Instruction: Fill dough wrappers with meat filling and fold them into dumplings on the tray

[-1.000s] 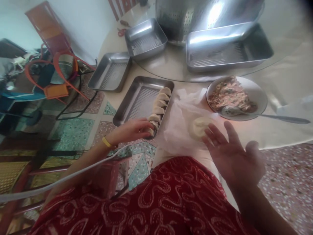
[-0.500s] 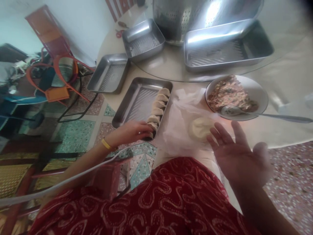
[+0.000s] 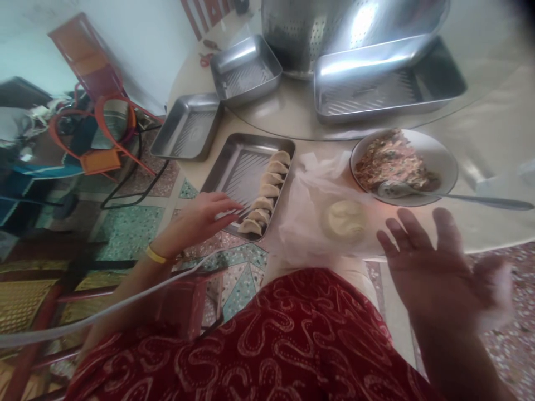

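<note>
My left hand [image 3: 204,220] is over the near left edge of a metal tray [image 3: 234,172], its fingers stretched out and holding nothing. Along the tray's right side runs a row of several folded dumplings [image 3: 270,190]; the nearest dumpling [image 3: 249,226] lies just right of my fingertips. A round dough wrapper [image 3: 345,219] rests on thin plastic sheeting [image 3: 298,217] beside the tray. Palm up and fingers spread, my right hand [image 3: 434,267] hovers empty at the table's front edge, right of the wrapper. Behind it stands a white bowl [image 3: 443,159] of minced filling [image 3: 395,159] with a spoon [image 3: 472,199] in it.
Three more metal trays stand farther back: a left tray [image 3: 188,128], a middle tray [image 3: 246,72] and a long right tray [image 3: 376,89]. A large perforated metal pot [image 3: 301,39] is behind them. A white cable [image 3: 137,295] crosses below my left arm. Orange chair [image 3: 92,72] at left.
My left hand has let go of the nearest dumpling and drawn back to the left. My right hand has moved right, away from the wrapper.
</note>
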`<act>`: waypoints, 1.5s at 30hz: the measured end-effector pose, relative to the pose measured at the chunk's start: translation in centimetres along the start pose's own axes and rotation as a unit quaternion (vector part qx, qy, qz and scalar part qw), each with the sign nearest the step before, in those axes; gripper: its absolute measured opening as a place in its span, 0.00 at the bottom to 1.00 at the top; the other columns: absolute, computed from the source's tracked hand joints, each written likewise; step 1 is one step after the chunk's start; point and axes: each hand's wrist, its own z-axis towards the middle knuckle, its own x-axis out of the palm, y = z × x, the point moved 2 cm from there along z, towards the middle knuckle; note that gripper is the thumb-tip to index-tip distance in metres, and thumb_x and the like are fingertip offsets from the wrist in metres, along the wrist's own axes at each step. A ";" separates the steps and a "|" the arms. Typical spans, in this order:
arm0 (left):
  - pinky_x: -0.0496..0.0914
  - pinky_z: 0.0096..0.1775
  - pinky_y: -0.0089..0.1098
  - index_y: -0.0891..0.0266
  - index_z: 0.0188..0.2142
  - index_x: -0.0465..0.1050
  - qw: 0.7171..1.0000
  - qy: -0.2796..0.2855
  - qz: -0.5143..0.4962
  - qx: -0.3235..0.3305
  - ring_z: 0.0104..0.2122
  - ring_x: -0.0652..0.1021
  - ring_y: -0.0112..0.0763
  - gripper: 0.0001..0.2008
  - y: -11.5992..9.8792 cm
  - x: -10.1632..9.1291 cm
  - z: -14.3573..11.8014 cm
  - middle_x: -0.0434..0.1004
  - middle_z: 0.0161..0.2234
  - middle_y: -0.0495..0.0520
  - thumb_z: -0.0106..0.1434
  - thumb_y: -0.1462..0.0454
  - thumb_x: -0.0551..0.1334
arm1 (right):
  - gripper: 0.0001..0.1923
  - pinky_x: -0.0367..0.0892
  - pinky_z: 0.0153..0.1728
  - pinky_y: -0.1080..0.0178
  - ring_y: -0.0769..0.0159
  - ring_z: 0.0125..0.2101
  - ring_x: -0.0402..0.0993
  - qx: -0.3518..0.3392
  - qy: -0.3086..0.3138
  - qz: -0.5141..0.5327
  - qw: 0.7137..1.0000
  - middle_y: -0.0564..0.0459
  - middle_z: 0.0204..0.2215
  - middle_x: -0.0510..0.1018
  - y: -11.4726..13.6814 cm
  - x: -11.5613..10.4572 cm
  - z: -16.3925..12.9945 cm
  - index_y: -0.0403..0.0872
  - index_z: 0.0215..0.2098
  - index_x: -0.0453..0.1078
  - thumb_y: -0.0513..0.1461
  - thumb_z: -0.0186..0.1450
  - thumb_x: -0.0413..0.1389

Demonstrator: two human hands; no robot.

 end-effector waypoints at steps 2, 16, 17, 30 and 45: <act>0.65 0.39 0.31 0.60 0.43 0.75 1.000 -0.007 0.020 -0.021 0.36 0.75 0.31 0.13 0.1 0.2 -0.3 0.76 0.36 0.55 0.70 0.58 0.55 | 0.21 0.53 0.64 0.40 0.50 0.56 0.69 -0.004 -0.020 -0.015 1.000 0.53 0.48 0.80 0.3 -0.3 -0.1 0.62 0.46 0.74 0.57 0.62 0.49; 0.62 0.37 0.34 0.61 0.38 0.77 0.992 0.046 0.106 -0.048 0.36 0.76 0.35 0.13 -0.2 3.5 0.2 0.77 0.34 0.54 0.68 0.56 0.57 | 0.21 0.62 0.58 0.44 0.51 0.54 0.71 -0.011 -0.017 -0.025 0.999 0.54 0.46 0.79 0.1 -1.8 -0.5 0.60 0.41 0.77 0.56 0.63 0.48; 0.63 0.37 0.34 0.61 0.39 0.76 0.993 0.024 0.104 -0.050 0.37 0.76 0.36 0.13 -0.3 3.2 0.1 0.77 0.35 0.54 0.68 0.56 0.57 | 0.21 0.65 0.55 0.46 0.53 0.51 0.72 -0.018 -0.013 -0.021 1.000 0.53 0.46 0.79 0.0 -1.9 -0.4 0.59 0.42 0.77 0.56 0.62 0.48; 0.64 0.38 0.37 0.62 0.34 0.73 0.983 -0.140 -0.016 0.116 0.33 0.72 0.35 0.14 -13.9 6.4 8.6 0.75 0.30 0.55 0.65 0.71 0.49 | 0.07 0.72 0.45 0.57 0.67 0.37 0.74 -0.203 -0.033 -0.194 0.959 0.55 0.43 0.77 -2.4 -5.2 -0.1 0.51 0.26 0.73 0.42 0.61 0.60; 0.62 0.39 0.38 0.63 0.32 0.77 0.997 -0.067 0.035 0.029 0.35 0.72 0.38 0.13 -15.3 7.9 12.7 0.77 0.32 0.58 0.66 0.59 0.57 | 0.12 0.65 0.54 0.39 0.48 0.56 0.66 -0.383 0.051 -0.532 0.753 0.44 0.58 0.68 -3.6 -6.2 -0.4 0.53 0.45 0.75 0.38 0.64 0.54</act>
